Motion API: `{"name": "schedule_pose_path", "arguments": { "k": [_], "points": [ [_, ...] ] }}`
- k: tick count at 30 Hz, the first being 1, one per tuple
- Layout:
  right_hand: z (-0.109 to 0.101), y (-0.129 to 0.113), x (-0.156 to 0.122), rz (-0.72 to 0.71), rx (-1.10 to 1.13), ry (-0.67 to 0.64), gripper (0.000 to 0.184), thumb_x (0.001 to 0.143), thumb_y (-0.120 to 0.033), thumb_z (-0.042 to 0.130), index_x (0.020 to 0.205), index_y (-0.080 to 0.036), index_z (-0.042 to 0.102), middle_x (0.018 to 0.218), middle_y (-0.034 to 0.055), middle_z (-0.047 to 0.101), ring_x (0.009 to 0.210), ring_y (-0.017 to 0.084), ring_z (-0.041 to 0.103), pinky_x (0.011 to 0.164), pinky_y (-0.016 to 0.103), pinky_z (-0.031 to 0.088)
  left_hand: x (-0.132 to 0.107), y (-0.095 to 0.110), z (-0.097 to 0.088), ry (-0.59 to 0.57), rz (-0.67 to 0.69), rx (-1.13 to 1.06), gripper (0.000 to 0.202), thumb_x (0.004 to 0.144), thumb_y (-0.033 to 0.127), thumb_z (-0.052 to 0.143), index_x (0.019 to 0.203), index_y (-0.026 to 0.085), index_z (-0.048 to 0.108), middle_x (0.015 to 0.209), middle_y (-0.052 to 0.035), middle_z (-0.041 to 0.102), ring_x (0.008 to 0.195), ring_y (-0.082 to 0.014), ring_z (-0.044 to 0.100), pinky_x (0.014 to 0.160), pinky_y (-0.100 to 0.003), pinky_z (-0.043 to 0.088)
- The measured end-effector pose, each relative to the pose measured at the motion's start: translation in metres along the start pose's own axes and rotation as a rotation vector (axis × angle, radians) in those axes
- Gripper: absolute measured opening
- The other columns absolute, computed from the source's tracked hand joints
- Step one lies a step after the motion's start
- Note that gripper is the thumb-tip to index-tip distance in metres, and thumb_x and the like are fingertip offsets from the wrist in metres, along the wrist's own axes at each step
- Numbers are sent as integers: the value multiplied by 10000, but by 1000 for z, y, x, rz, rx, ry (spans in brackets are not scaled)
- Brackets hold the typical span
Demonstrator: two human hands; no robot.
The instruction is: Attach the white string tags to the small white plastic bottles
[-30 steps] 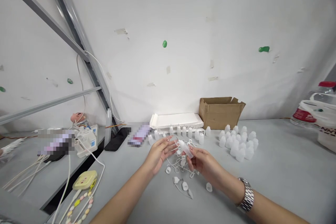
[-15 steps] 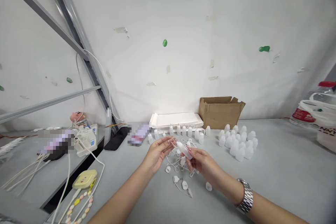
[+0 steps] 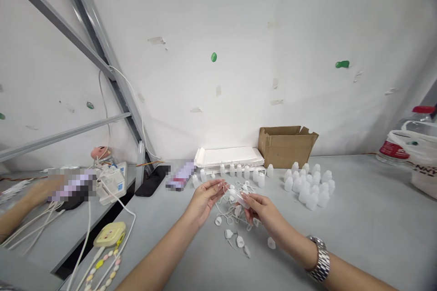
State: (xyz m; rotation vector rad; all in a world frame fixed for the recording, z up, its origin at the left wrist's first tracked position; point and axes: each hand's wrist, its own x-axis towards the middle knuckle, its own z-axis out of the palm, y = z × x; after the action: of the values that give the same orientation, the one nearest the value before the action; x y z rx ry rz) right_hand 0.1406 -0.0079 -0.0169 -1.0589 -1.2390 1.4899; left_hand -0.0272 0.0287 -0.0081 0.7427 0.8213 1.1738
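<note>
My right hand (image 3: 262,211) grips a small translucent white bottle (image 3: 238,198), tilted with its neck toward the left. My left hand (image 3: 205,200) pinches a small white cap with a thin tether loop (image 3: 226,189) just at the bottle's neck. Both hands hover above a loose pile of white tethered caps (image 3: 235,229) on the grey table (image 3: 358,232). A row of capped bottles (image 3: 239,171) stands behind the hands. A cluster of several uncapped bottles (image 3: 309,184) stands to the right.
A brown cardboard box (image 3: 287,145) and a white foam tray (image 3: 228,156) sit by the wall. A large water bottle with a plastic bag (image 3: 409,145) is far right. Left are cables, a yellow device (image 3: 109,233), a black phone (image 3: 150,182), and another person's arm (image 3: 17,209).
My hands have stayed close together over the caps, the right hand tilting the bottle slightly lower. Another person's arm has come into view at the far left.
</note>
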Motion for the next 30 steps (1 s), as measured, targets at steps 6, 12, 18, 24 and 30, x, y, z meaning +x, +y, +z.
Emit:
{"name": "schedule_pose_path", "arguments": {
  "k": [6, 12, 18, 24, 30],
  "points": [
    [0, -1, -2, 5, 4, -5, 488, 635, -631, 582, 636, -143, 590, 429, -44, 462, 393, 96, 416, 462, 243, 335, 1, -1, -2, -7, 7, 19, 121, 652, 93, 705, 767, 105, 668, 786, -73, 710, 768, -150, 661, 809, -245, 501],
    [0, 0, -1, 16, 5, -10, 491, 630, -633, 579, 639, -143, 598, 431, -44, 459, 389, 93, 415, 456, 242, 348, 1, -1, -1, 4, -1, 39, 118, 652, 99, 708, 764, 106, 673, 793, -77, 709, 772, -153, 661, 815, -246, 496],
    [-1, 2, 1, -4, -52, -3, 496, 634, -655, 557, 615, -160, 561, 425, -42, 466, 386, 99, 418, 452, 246, 347, 0, 0, -1, 9, 19, 71, 167, 602, 136, 753, 746, 109, 673, 787, -75, 711, 793, -172, 662, 858, -274, 478],
    [-1, 4, 0, -67, -210, 71, 532, 649, -712, 486, 543, -191, 462, 432, -22, 475, 408, 118, 429, 463, 260, 346, 0, -2, -2, 12, 70, 142, 215, 570, 189, 772, 742, 109, 670, 780, -89, 718, 783, -183, 662, 862, -307, 470],
    [0, 8, -3, -119, -318, 123, 514, 711, -682, 446, 531, -200, 450, 445, -11, 472, 443, 141, 449, 482, 269, 352, -2, -8, 1, 53, 182, 249, 236, 558, 245, 768, 734, 116, 678, 769, -89, 723, 764, -207, 664, 827, -344, 479]
  ]
}}
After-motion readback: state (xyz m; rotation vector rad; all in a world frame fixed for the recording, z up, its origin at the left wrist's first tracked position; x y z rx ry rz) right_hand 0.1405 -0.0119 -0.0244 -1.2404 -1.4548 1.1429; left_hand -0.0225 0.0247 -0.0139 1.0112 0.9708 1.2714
